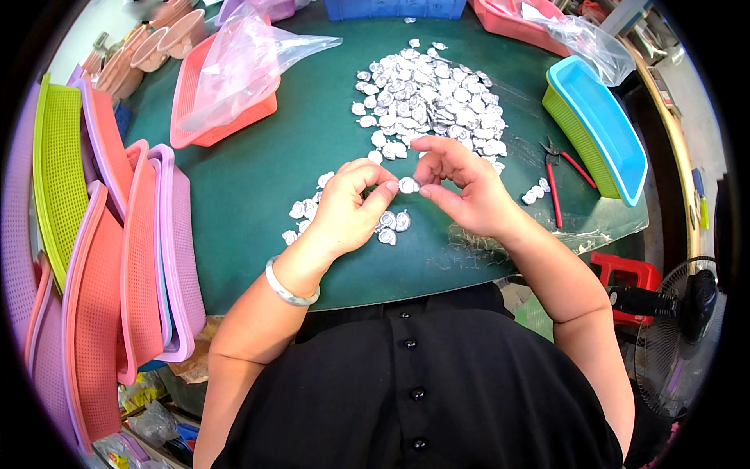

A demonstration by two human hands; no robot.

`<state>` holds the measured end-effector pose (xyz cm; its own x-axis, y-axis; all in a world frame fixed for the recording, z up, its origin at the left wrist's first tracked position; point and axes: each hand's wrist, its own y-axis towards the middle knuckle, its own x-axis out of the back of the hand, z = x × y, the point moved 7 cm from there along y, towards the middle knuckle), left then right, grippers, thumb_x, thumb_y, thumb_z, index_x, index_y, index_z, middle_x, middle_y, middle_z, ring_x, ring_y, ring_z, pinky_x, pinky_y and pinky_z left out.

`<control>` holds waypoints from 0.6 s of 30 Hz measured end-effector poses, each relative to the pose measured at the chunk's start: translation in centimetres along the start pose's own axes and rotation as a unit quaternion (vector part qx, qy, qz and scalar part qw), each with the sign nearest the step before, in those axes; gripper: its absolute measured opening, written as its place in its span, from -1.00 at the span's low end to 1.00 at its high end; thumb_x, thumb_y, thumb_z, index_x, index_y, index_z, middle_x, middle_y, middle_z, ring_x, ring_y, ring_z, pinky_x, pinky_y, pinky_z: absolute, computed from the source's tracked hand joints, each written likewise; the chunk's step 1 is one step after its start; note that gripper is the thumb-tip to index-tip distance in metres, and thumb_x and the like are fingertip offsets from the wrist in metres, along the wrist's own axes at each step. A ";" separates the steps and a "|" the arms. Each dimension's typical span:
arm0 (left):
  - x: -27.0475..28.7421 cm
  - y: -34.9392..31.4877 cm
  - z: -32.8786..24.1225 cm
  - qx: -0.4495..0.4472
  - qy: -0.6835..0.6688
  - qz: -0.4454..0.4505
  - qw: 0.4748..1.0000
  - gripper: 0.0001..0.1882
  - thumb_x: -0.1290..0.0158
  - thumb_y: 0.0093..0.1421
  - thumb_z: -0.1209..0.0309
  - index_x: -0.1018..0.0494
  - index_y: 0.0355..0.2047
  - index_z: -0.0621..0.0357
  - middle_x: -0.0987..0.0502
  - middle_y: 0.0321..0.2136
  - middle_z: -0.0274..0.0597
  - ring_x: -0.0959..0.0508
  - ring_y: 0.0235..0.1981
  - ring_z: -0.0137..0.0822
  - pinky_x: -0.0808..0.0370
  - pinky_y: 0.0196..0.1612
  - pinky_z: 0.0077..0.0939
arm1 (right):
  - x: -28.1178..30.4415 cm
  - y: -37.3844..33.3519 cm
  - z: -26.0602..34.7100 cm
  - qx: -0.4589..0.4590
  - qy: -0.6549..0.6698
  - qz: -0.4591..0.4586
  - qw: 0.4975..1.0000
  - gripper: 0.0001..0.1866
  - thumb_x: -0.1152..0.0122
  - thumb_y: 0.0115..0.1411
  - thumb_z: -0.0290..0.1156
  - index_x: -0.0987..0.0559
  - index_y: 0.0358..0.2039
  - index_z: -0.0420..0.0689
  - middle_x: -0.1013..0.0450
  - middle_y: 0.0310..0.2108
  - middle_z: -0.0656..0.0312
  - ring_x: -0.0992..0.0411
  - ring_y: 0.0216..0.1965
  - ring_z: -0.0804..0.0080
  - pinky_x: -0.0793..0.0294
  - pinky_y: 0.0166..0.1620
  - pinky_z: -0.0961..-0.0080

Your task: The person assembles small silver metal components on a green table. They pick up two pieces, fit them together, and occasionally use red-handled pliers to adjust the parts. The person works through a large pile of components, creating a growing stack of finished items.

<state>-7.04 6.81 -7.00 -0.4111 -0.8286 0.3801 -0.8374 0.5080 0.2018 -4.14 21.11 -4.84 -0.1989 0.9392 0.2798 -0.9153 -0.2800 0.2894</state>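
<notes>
Between my two hands, above the table, is a small silvery-white piece with a swirl pattern [408, 185]. My left hand [349, 205] pinches its left side between thumb and fingers. My right hand [469, 187] has its thumb and a curled finger at the piece's right edge, with the index finger raised and bent above. Beyond my hands lies a big heap of similar pieces [437, 98]. Several more [388, 236] lie below my fingers, and a loose group [306, 209] is partly hidden by my left hand.
Red-handled pliers [555, 187] lie right, beside a few pieces [536, 191]. A blue and green basket [598, 117] stands behind them. A coral basket [226, 129] holding a plastic bag [242, 66] is far left. Stacked baskets [101, 313] line the left edge; a fan [676, 336] stands low right.
</notes>
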 end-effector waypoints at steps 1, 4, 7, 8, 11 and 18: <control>0.0 -0.1 -0.1 -0.004 -0.008 -0.003 1.000 -0.91 -0.02 0.13 0.50 -0.47 -0.43 0.29 -0.43 -0.46 -0.27 -0.40 -0.42 -0.47 -0.32 -0.35 -0.60 | 0.0 -0.1 0.1 -0.020 0.014 0.002 1.000 -0.48 -0.09 0.05 -0.72 -0.30 0.06 -0.19 -0.37 -0.41 0.30 -0.35 -0.35 0.63 -0.37 -0.24 0.66; -0.2 0.0 -0.3 -0.015 -0.019 0.006 1.000 -0.91 -0.01 0.14 0.52 -0.47 -0.41 0.29 -0.44 -0.42 -0.29 -0.39 -0.41 -0.50 -0.31 -0.35 -0.62 | 0.0 -0.3 -0.2 -0.055 0.023 0.013 0.998 -0.49 -0.09 0.07 -0.72 -0.29 0.07 -0.21 -0.38 -0.37 0.31 -0.36 -0.31 0.64 -0.37 -0.19 0.67; -0.4 0.0 -0.2 0.016 -0.089 0.021 0.996 -0.90 -0.01 0.15 0.51 -0.49 -0.37 0.29 -0.44 -0.37 -0.30 -0.40 -0.38 -0.51 -0.33 -0.32 -0.64 | -0.3 -0.5 -0.9 -0.098 0.103 0.006 0.990 -0.50 -0.12 0.05 -0.70 -0.30 0.04 -0.21 -0.41 -0.39 0.28 -0.38 -0.35 0.61 -0.39 -0.25 0.67; -0.4 -0.1 -0.1 0.033 -0.123 0.025 0.992 -0.90 -0.02 0.16 0.51 -0.49 -0.36 0.29 -0.44 -0.36 -0.30 -0.41 -0.36 -0.51 -0.34 -0.30 -0.65 | -0.5 -0.5 -1.1 -0.115 0.144 0.000 0.983 -0.51 -0.13 0.05 -0.69 -0.31 0.03 -0.21 -0.42 -0.40 0.27 -0.39 -0.37 0.60 -0.39 -0.28 0.66; -0.8 -0.2 -0.4 0.001 -0.186 0.024 0.982 -0.87 -0.04 0.16 0.52 -0.51 -0.30 0.28 -0.45 -0.33 -0.29 -0.43 -0.31 -0.49 -0.38 -0.25 -0.65 | -0.6 -0.6 -2.0 -0.189 0.275 -0.029 0.942 -0.52 -0.15 0.05 -0.67 -0.31 0.02 -0.23 -0.43 -0.39 0.26 -0.40 -0.38 0.58 -0.40 -0.28 0.63; -1.1 -0.4 0.1 0.020 -0.277 0.003 0.961 -0.82 -0.15 0.09 0.49 -0.52 -0.27 0.25 -0.43 -0.30 -0.23 -0.46 -0.31 -0.45 -0.42 -0.25 -0.61 | -1.2 -0.7 -2.2 -0.205 0.360 -0.044 0.909 -0.52 -0.20 0.07 -0.61 -0.29 0.01 -0.27 -0.46 -0.38 0.19 -0.44 -0.37 0.50 -0.42 -0.30 0.57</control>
<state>-6.32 7.52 -7.58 -0.5360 -0.8290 -0.1594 -0.8426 0.5135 0.1622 -3.98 20.59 -7.39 -0.1613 0.8826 -0.4416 -0.9628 -0.2390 -0.1260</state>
